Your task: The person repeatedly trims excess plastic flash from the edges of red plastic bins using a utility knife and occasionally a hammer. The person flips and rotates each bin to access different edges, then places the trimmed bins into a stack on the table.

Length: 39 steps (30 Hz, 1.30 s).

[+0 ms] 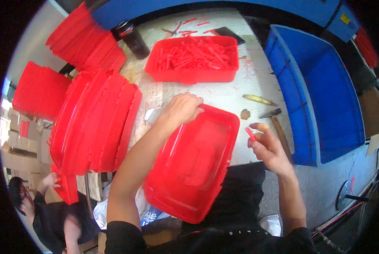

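Observation:
My left hand point(183, 108) grips the upper edge of a red plastic lid point(193, 156), shallow and rectangular with rounded corners. The lid slants down over the near table edge toward my lap. To its right, my right hand point(269, 146) pinches a small red plastic strip point(250, 134) between thumb and fingers, apart from the lid. Beyond them stands a red bin point(191, 76) heaped with similar red strips point(193, 55).
Stacks of red plastic parts point(94, 122) crowd the left side. A hammer point(278, 127), a yellowish knife-like tool point(259, 100) and a dark bottle point(132, 40) lie or stand on the table point(257, 72). A large blue crate point(312, 93) flanks the right. Another person point(54, 220) works at lower left.

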Tool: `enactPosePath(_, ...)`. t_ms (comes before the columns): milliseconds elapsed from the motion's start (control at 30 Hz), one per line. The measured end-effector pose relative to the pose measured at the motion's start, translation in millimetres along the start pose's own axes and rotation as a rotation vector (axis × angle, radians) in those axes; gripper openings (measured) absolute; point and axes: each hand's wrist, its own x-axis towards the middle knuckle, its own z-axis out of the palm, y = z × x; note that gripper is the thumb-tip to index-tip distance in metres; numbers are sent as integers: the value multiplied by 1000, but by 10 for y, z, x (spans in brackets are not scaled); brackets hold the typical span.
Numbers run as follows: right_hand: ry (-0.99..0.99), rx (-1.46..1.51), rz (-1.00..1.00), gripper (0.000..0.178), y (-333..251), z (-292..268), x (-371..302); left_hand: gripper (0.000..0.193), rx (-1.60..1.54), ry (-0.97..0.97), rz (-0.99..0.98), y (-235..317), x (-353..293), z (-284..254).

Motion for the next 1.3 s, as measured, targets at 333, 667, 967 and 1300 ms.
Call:
enactPosePath(333,17,-1464,-369,19,157,650,904,31,-168,-234,-4,-59,-55,-44)
enactPosePath(667,77,-1662,-388,11,224,680,986,50,-293,-201,49,-16,109,83)
enactPosePath(967,101,-1571,-221,7,175,755,1003,40,-217,-167,128,42,252,70)
enactPosePath(1300,-184,-1251,96,20,-61,678,1197,28,-176,-211,43,88,209,82)
